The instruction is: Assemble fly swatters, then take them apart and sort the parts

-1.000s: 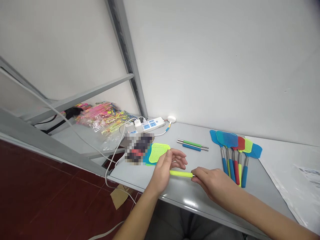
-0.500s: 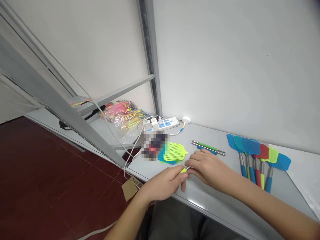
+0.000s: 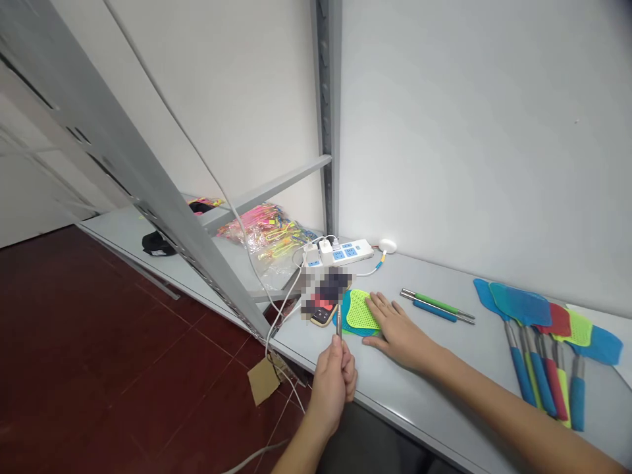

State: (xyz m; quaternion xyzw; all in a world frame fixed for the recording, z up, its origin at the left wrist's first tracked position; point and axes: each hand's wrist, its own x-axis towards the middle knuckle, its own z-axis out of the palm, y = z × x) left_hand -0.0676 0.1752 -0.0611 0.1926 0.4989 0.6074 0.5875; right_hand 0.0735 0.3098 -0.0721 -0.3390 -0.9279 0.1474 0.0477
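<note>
The desk (image 3: 474, 349) ran along the wall, with a clear plastic bag (image 3: 266, 227) of pink and yellow pieces at its far left corner and fly swatters (image 3: 540, 375) lying towards its right end. The work in hand lay near the front edge: the left hand (image 3: 332, 388) held a thin metal rod (image 3: 339, 326) upright, its fingers (image 3: 336, 375) clenched around it. The right hand (image 3: 397, 336) lay flat and open, its fingers (image 3: 378, 304) just beside a green mesh swatter head (image 3: 362, 311) resting on a blue one.
</note>
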